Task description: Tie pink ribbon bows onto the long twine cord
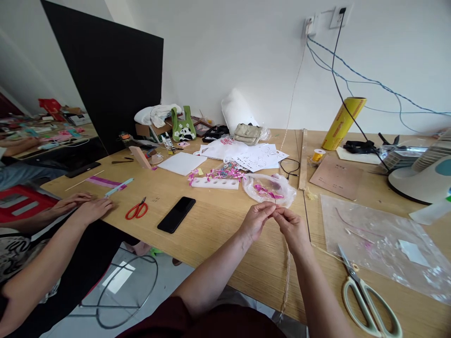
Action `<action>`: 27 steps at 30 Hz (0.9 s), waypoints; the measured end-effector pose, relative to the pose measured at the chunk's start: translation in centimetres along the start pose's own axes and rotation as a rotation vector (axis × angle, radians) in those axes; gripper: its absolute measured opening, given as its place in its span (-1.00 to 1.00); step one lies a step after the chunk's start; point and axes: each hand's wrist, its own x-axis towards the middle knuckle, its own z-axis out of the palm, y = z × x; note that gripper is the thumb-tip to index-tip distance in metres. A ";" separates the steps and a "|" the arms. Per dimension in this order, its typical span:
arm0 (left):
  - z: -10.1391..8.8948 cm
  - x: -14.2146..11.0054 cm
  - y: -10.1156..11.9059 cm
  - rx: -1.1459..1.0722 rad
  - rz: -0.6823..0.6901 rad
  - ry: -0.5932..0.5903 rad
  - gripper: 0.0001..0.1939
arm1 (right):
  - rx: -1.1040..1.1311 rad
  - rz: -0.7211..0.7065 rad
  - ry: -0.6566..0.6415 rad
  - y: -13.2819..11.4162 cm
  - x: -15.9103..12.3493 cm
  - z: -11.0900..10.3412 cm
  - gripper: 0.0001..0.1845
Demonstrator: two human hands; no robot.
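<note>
My left hand (258, 220) and my right hand (291, 227) meet fingertip to fingertip over the table's front part. Both are closed in a pinch. Whatever lies between the fingers is too small to make out; a thin dark line seems to rise just above them. Right behind the hands is a clear plastic bag (288, 193) with magenta ribbon pieces (268, 192) in it. To its left, a white strip with holes (215, 183) carries pink-purple ribbon flowers (225, 172) along its back edge. A braided cord (287, 277) hangs below my right wrist.
White-handled scissors (359, 291) lie at right beside a plastic sheet (338, 220). A black phone (176, 214) and red-handled scissors (137, 209) lie left. A co-worker's hands (92, 209) rest near a purple ribbon (103, 181). A white fan (419, 169) stands far right.
</note>
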 end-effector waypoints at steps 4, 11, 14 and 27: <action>-0.1 0.4 0.0 0.015 0.001 0.065 -0.82 | 0.000 0.021 -0.004 0.1 0.0 0.2 -0.70; -0.1 0.6 0.0 0.002 -0.016 0.120 -0.77 | -0.354 -0.097 0.082 -0.5 -0.4 0.5 -0.71; 0.0 0.6 -0.1 -0.008 -0.009 0.129 -0.76 | -0.449 -0.133 0.101 -0.9 -0.6 0.6 -0.71; 0.6 0.3 0.0 -0.060 -0.017 0.100 -0.73 | -0.166 -0.073 0.058 -0.4 -0.4 0.5 -0.75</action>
